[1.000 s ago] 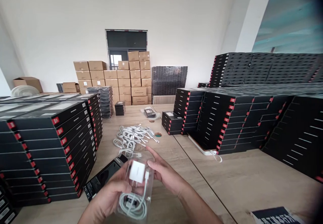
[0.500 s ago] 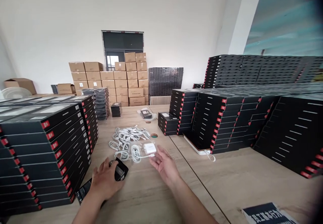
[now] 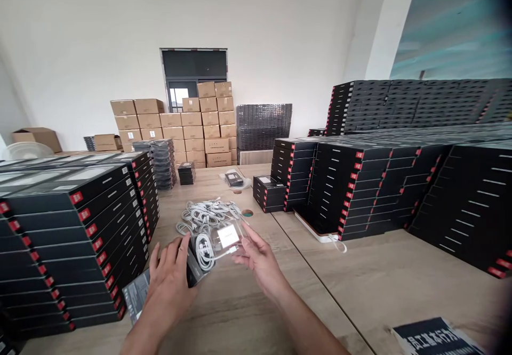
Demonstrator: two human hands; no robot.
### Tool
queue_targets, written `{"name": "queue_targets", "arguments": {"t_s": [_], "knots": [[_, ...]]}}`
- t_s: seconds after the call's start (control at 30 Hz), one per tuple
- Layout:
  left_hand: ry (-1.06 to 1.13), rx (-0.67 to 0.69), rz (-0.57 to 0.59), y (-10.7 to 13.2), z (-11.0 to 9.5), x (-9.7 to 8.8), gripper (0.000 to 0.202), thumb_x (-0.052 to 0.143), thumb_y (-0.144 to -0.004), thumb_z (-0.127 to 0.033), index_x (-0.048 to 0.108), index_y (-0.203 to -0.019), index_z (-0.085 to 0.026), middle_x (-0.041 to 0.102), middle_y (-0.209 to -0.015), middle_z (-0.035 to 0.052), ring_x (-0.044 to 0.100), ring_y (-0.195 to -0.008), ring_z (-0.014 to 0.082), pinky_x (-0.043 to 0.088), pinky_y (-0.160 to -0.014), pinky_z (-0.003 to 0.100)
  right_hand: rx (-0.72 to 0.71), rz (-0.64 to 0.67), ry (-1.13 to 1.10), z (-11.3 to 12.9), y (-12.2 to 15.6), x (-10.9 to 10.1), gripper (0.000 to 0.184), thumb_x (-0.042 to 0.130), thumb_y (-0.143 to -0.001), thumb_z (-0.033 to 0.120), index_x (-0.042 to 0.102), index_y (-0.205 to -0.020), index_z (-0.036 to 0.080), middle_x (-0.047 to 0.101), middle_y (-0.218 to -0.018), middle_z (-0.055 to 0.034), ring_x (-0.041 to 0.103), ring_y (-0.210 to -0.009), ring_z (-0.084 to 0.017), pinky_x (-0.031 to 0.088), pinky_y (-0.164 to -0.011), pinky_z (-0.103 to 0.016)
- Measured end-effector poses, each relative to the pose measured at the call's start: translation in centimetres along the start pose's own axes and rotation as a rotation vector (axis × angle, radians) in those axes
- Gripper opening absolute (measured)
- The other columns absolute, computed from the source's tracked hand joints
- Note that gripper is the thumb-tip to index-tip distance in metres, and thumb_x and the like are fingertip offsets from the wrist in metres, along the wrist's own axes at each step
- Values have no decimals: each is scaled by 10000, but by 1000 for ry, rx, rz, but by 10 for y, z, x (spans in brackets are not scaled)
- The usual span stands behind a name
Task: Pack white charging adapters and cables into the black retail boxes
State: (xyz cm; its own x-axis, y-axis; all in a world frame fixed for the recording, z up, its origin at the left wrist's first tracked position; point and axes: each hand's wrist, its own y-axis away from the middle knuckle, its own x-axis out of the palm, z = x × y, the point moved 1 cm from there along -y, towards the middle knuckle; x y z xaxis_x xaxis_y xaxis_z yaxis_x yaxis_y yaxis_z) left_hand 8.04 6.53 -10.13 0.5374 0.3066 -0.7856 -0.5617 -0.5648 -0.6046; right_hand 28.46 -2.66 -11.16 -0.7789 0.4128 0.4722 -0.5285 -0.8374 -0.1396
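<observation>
My right hand [image 3: 260, 259] grips the right edge of a clear plastic tray. In the tray sit a white charger [image 3: 228, 236] and a coiled white cable [image 3: 205, 252]. My left hand [image 3: 171, 272] is wrapped round a small black box [image 3: 196, 271], its fingers on the far side. The tray is tilted just above the box and partly covers it; whether they touch I cannot tell. Under my left wrist lies a dark printed piece [image 3: 136, 293], partly hidden. Behind the tray is a heap of white cables [image 3: 212, 211].
Stacked black boxes with red tabs stand at the left [image 3: 100, 227] and right [image 3: 360, 184]. A shallow white-edged tray [image 3: 320, 235] lies by the right stack. A bagged black item [image 3: 233, 178] is farther back. Cartons [image 3: 192, 131] line the wall. A printed sheet [image 3: 436, 336] lies front right.
My right hand has taken hold of the clear tray with the charger and cable and lifted it left, toward the black box. My left hand has shifted slightly right with the box.
</observation>
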Motion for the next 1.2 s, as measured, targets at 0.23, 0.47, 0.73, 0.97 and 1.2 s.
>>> {"name": "queue_targets", "arguments": {"t_s": [0.23,0.47,0.73,0.97,1.2], "knots": [[215,52,114,7,6,-7,931,630,-669,-207,227,-1506,-260,477,-1381,97,436,-1256,311,295,-1097,484,156,191,49,18,7,5,524,762,-777,382,624,-1267,256,719,-932,-53,683,-857,-204,594,-661,-326],[460,17,226,6,-1,-23,966,639,-666,-163,193,-1507,-327,409,-1449,68,374,-1332,300,292,-1117,458,249,280,34,22,15,11,447,759,-775,368,642,-1189,246,716,-971,-53,699,-803,-181,576,-580,-244],[684,-24,190,10,-33,-25,1004,687,-656,-140,189,-1510,-317,355,-1487,90,306,-1401,313,247,-1164,477,118,363,227,21,23,22,486,844,-651,300,699,-1112,247,743,-964,-40,673,-805,-211,559,-628,-279],[1082,-132,142,17,-52,-9,1171,743,-707,-233,-104,-1514,-274,146,-1595,136,183,-1468,322,186,-1191,506,-222,88,391,48,22,27,386,644,-828,545,751,-1048,246,715,-1164,-85,612,-1120,-292,437,-1012,-425],[1191,-127,50,12,-40,-12,797,578,-872,-267,65,-1480,-306,271,-1533,107,338,-1402,246,280,-1162,435,-275,111,465,46,28,32,404,537,-908,532,689,-1166,259,682,-1231,-74,555,-1218,-277,382,-1082,-450]]}}
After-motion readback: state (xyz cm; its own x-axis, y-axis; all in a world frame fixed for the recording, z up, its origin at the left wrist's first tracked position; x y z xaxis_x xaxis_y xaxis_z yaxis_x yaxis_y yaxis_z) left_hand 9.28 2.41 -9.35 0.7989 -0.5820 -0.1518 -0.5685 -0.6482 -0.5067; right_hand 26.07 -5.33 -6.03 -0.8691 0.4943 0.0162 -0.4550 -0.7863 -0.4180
